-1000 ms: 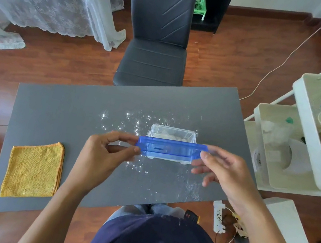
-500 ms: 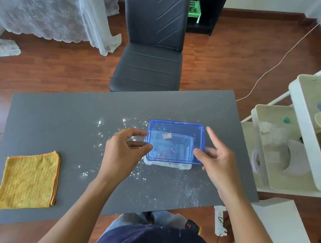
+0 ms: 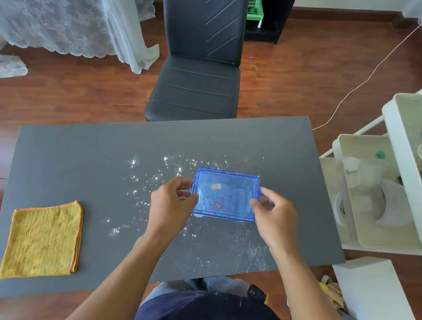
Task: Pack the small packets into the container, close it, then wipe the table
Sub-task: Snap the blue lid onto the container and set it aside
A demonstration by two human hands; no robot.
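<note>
A clear container with a translucent blue lid lies flat on the grey table, right of centre. The lid sits level on top of the box. Small packets show dimly through it. My left hand grips the container's left side, thumb and fingers pinching the lid's edge. My right hand holds the right side the same way. A folded yellow cloth lies at the table's near left. White powder is scattered around the container.
A black chair stands at the table's far edge. A white trolley with cups and bottles is close on the right. A white box and cables lie on the floor beside it. Lace curtains hang at far left.
The blue lid was held upright above the open container; it has been tilted flat and lowered onto the box. Both hands followed it down to the container's sides.
</note>
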